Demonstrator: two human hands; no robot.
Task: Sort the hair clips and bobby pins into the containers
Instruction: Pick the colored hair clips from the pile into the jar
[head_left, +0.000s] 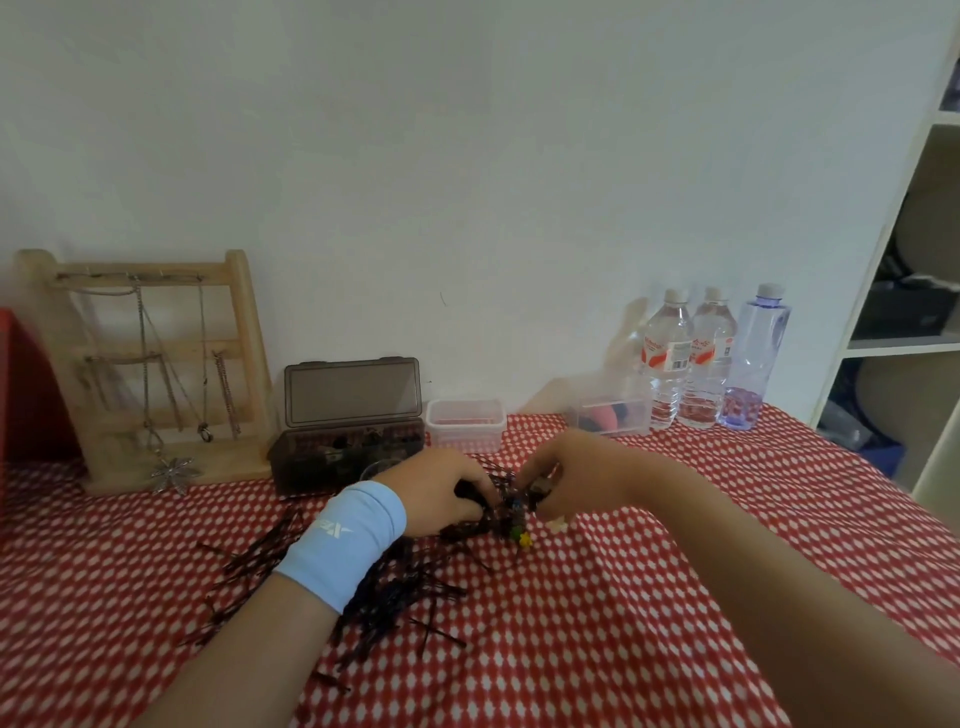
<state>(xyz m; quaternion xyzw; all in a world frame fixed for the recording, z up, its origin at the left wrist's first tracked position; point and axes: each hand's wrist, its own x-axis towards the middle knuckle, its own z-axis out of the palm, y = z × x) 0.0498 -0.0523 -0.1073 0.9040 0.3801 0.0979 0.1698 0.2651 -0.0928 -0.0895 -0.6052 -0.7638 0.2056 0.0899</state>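
Red-and-white cloth (623, 597) is covering the table, black bobby pins (395, 587) lying scattered beneath the left forearm. At centre, the left hand (439, 491) is gripping and the right hand (576, 478) pinching dark hair clips (506, 512). A smoky box (343, 447) is standing open behind, beside a clear tub (466, 431).

Left hand (441, 491) and right hand (576, 475) pinch hair clips (511, 512) (blurred pile).
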